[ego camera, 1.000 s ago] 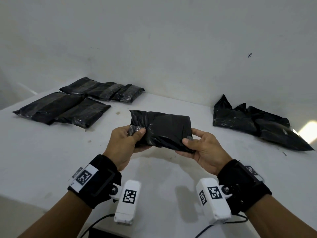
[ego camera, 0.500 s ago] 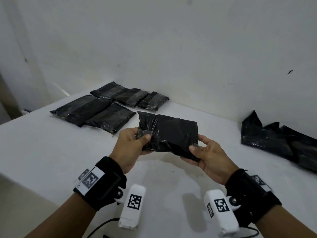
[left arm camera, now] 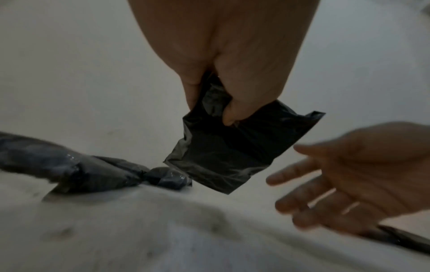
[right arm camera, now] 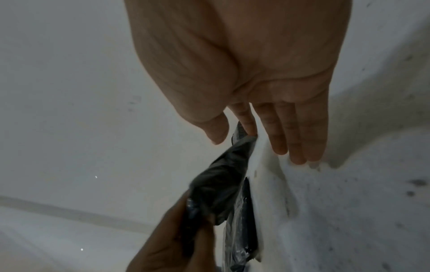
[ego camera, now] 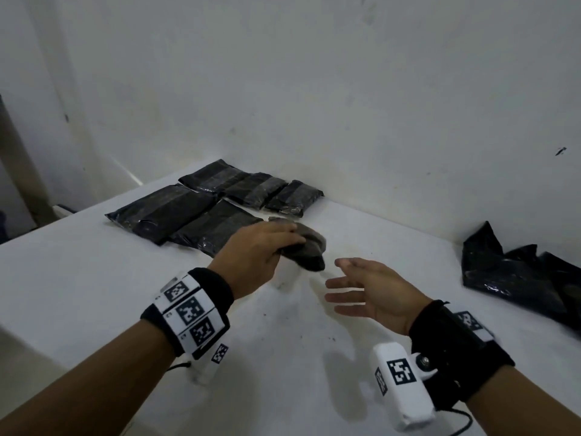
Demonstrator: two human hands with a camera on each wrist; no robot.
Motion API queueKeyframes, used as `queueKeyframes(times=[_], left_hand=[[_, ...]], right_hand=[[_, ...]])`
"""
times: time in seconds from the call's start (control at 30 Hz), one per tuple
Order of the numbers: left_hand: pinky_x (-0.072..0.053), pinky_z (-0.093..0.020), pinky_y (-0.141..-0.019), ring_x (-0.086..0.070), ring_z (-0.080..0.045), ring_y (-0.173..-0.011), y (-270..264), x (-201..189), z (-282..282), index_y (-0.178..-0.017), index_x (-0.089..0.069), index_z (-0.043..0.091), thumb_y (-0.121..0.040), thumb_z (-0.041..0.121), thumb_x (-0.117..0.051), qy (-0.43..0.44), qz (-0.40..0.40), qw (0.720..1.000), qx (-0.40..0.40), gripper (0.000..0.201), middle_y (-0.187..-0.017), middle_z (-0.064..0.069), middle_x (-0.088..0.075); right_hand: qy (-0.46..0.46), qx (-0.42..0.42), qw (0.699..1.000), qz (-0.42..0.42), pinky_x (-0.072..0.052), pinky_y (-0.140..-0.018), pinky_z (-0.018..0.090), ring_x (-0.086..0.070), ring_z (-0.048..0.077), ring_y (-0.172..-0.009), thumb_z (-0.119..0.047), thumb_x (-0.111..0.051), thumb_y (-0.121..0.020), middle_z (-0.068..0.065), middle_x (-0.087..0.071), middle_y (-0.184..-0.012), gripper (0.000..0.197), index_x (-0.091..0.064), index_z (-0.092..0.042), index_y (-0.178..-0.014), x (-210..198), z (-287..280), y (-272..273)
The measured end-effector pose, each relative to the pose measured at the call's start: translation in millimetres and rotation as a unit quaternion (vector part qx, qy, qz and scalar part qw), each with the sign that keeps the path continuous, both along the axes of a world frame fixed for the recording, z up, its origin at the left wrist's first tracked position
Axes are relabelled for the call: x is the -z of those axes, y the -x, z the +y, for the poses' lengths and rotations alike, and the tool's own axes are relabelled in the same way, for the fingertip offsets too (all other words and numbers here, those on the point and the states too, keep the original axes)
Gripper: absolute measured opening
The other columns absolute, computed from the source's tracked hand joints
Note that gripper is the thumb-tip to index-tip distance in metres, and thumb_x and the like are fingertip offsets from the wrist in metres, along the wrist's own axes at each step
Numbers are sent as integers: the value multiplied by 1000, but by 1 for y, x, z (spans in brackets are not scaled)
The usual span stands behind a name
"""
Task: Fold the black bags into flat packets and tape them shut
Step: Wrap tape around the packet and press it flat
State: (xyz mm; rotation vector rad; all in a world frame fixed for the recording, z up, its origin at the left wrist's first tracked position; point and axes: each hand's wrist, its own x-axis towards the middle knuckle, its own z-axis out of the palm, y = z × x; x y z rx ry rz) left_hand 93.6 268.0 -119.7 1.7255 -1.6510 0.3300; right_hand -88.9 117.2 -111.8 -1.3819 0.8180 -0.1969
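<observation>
A folded black plastic packet is pinched at one end by the left hand, above the white table. The right hand is held with fingers spread, empty, just beside it.

We see a white surface marked with small dark specks and smudges, which meets a pale wall at the back. The wall carries a few faint scuffs and one small dark mark at the far right. At the left edge a brownish upright strip stands beyond the surface.
</observation>
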Motion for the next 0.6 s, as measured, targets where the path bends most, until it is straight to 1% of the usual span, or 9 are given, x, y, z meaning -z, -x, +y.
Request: queueKeyframes(times=[0.1,0.2,0.27,0.33,0.4,0.43,0.5,0.57,0.6], left_hand=[[-57,-47,-88,-68,-33,-104,-5,6,-1,-106,-75,8,-75,-5,-53,-36,-38,999,6,40,-115,-11,-71],[-52,-48,-97,-61,-30,-119,-6,5,2,-109,-74,12,-79,-12,-58,-82,-24,996,-14,42,-123,-8,-68],[-48,-40,-100,-56,-27,-124,-7,4,4,-114,-71,15,-83,-10,-58,-130,-2,991,-26,42,-129,-6,-64],[-48,-35,-95,-52,-22,-123,-11,4,5,-119,-64,20,-86,-3,-56,-217,-12,975,-46,41,-131,0,-58],[-49,-36,-92,-51,-19,-119,-14,4,4,-122,-56,25,-85,6,-60,-304,-28,950,-65,42,-126,4,-54],[-50,-38,-90,-52,-18,-115,-14,4,3,-122,-52,26,-83,15,-66,-334,-25,940,-71,43,-122,6,-54],[-50,-40,-87,-53,-15,-106,-14,6,0,-119,-48,27,-76,41,-75,-371,-10,925,-79,52,-115,8,-55],[-50,-38,-82,-53,-14,-97,-13,7,-5,-112,-47,27,-74,60,-71,-378,5,922,-86,56,-108,10,-54],[-48,-36,-78,-53,-13,-93,-13,7,-8,-110,-46,26,-78,63,-65,-375,5,922,-93,52,-104,10,-54]], right_hand=[[-50,-4,999,-20,-57,-88,47,-70,39,-101,-38,-54,-99,24,-67,-119,34,-57,-11,-120,-3,8,-12],[-42,-29,998,-20,-54,-92,47,-70,38,-100,-37,-51,-101,25,-66,-120,35,-60,-9,-121,-3,13,-24],[-22,-51,998,-11,-53,-94,47,-69,38,-104,-35,-51,-102,24,-67,-119,32,-61,-9,-119,-3,17,-32],[-9,-61,998,-2,-54,-94,47,-69,37,-102,-32,-52,-102,22,-69,-114,24,-63,-13,-110,-2,19,-38],[-7,-61,998,3,-54,-92,46,-66,33,-97,-31,-53,-101,18,-68,-109,18,-64,-16,-105,0,21,-43],[-7,-61,998,5,-54,-91,47,-65,32,-96,-30,-54,-101,16,-66,-108,17,-64,-16,-104,2,21,-45],[-3,-67,998,10,-53,-93,48,-63,30,-97,-30,-53,-102,13,-65,-106,21,-64,-15,-110,6,21,-49],[7,-75,997,17,-54,-92,46,-62,28,-95,-32,-52,-102,10,-64,-104,28,-64,-12,-118,7,21,-54],[13,-80,997,21,-54,-90,44,-62,26,-93,-33,-52,-102,9,-64,-104,30,-64,-13,-120,8,20,-56]])
